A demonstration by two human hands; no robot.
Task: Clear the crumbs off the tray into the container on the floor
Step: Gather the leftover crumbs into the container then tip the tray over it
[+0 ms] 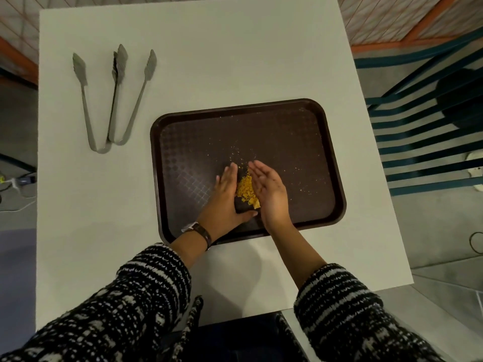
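Gathering step in hand: yellow crumb heap on dark brown textured plastic tray is cupped between left hand and right hand, fingers straight, nothing gripped. Scattered specks remain. Next: heap to be scooped or tray tipped; floor container not seen.

Yellow crumbs on dark-brown, diamond-textured tray; white table.

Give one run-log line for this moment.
stage: gathering | left hand: open | right hand: open | crumbs: heaped between hands | tray: on table
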